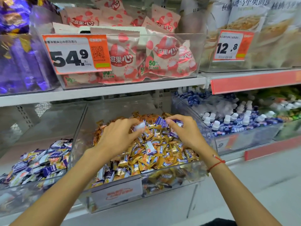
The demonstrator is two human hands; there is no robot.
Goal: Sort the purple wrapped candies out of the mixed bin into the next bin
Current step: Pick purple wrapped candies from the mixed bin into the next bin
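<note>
Both hands are in the mixed bin [192, 165] on the low shelf, on top of a big pile of gold candies. The left hand [117, 136] pinches a purple candy [139, 126] in its fingers, and the right hand [184, 131] has its fingers curled round more purple candies [161, 122]. The next bin [19, 191], just to the left, holds mostly purple ones.

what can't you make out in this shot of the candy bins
- Head view: how many purple candies the right hand holds; its fingers cover them.
- The mixed bin label: print blurred.
- The next bin: cut off by the left edge.
- Left hand fingertips: buried among wrappers.
</note>
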